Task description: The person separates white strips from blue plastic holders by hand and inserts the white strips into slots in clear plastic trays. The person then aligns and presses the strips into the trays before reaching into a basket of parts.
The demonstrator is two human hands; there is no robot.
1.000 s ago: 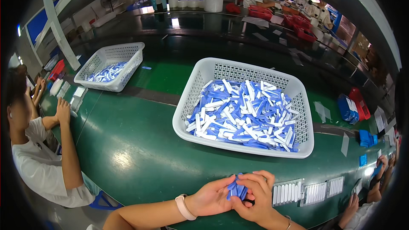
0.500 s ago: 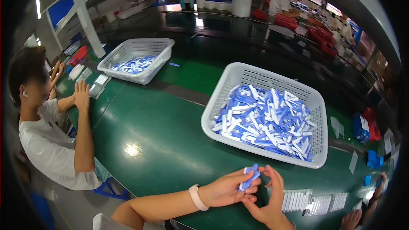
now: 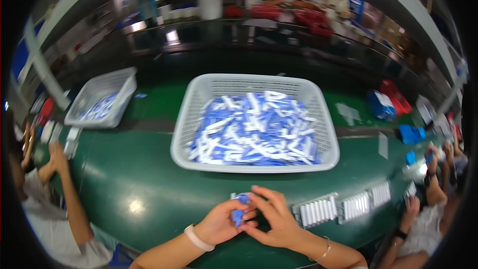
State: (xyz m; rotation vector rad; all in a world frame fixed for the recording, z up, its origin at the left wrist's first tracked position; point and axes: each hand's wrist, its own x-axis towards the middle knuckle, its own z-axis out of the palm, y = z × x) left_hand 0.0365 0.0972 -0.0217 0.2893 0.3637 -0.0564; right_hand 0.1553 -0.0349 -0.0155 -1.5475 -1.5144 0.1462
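Note:
My left hand (image 3: 217, 225) is closed around a few small, slim blue plastic pieces (image 3: 238, 217), held low over the green table near its front edge. My right hand (image 3: 279, 221) comes in from the right, its fingers curved against the same pieces, index finger at the top and thumb lower down. Motion blur hides the exact contact. Straight ahead stands a large white perforated plastic basket (image 3: 254, 169), heaped with loose blue and white slim pieces (image 3: 256, 132). Right of my hands lie clear trays (image 3: 318, 211) with white pieces lined up in rows.
A second white basket (image 3: 122, 104) with similar pieces stands at far left. Near it a co-worker's arm (image 3: 74, 204) reaches over the table. At right are a red bin (image 3: 396, 98), a blue container (image 3: 411, 134) and another person's hand (image 3: 410, 211).
The view has swung to the right, so baskets and trays sit farther left in the picture. My right fingers have come closer onto the blue pieces, which stay in my left hand.

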